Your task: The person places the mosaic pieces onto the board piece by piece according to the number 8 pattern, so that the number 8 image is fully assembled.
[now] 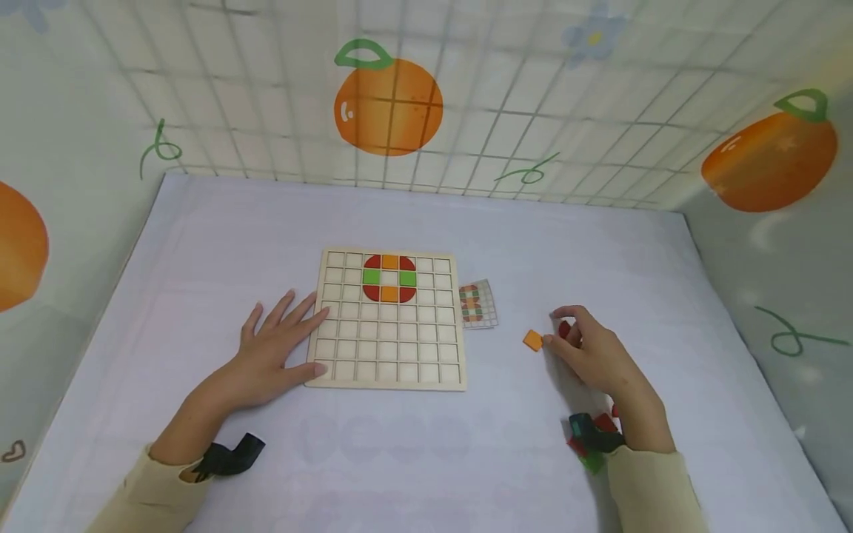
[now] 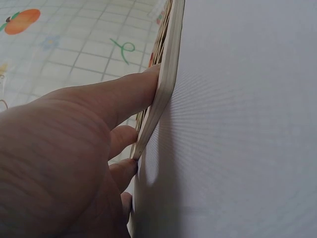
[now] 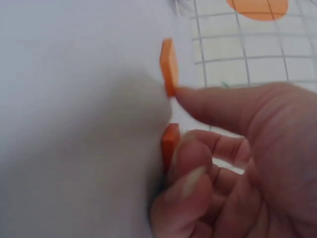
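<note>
Orange tile (image 1: pixel 532 340) lies on the desk (image 1: pixel 400 463) off the right edge of the grid board (image 1: pixel 396 351), touching the thumb of the right hand (image 1: pixel 591 357), its bent fingers beside a red piece (image 1: pixel 565 329), grip unclear, while the left hand (image 1: pixel 269 363) rests spread on the board's left edge.

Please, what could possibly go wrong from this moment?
The right hand might knock one tile while taking another: its thumb touches the orange tile, and a red tile lies by its fingers.

The left hand rests on the gridded wooden board's edge; a push could shift it.
</note>
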Tool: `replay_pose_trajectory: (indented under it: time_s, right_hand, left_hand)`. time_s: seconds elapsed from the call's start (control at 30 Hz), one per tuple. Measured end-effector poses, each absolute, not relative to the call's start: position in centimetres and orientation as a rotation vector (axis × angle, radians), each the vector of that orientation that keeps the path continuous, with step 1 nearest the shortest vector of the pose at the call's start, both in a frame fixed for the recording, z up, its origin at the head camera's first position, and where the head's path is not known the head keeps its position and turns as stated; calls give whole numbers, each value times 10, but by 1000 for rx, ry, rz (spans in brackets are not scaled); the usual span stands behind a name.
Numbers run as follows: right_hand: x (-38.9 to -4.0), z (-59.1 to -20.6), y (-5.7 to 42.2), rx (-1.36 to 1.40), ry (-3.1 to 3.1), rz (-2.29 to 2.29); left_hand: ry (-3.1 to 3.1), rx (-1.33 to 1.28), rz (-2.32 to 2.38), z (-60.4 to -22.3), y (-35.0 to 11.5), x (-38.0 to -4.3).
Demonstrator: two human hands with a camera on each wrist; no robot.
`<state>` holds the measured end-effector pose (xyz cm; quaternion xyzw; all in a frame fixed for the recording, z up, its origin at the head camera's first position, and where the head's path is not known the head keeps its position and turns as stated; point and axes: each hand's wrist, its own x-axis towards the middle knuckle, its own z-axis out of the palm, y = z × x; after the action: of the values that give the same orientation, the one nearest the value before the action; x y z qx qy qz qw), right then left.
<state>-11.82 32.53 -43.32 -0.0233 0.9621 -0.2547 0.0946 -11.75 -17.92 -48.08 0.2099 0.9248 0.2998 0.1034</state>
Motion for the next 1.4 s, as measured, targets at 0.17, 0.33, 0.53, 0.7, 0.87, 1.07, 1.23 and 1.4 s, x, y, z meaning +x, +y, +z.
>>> replay_pose_trajectory:
  time_s: [0.17, 0.33, 0.53, 0.7, 0.87, 1.07, 1.23, 1.4]
  right_hand:
    - [-123, -431, 316, -10, 2765, -845]
    - [-124, -431, 311, -35, 2728, -901]
    - [-128, -440, 299, -161, 2775, -878]
    - [-126, -439, 288, -187, 2771, -889]
    - [-123, -431, 279, -219, 2812, -876]
    - [-135, -408, 233, -506, 2812, -956]
    - [-167, -401, 166, -715, 2696, -932]
    - [-194, -414, 124, -703, 2665, -855]
  left_hand:
    - [2731, 627, 889, -478, -181, -116]
    - [2747, 604, 855, -476, -185, -115]
    - [2747, 578, 839, -476, -192, -112]
    - [2753, 575, 846, -474, -194, -112]
    - [2750, 593, 881, -474, -193, -113]
    - [2760, 588, 850, -478, -193, -116]
    - [2747, 600, 851, -482, -191, -120]
    - [2733, 632, 869, -483, -184, -122]
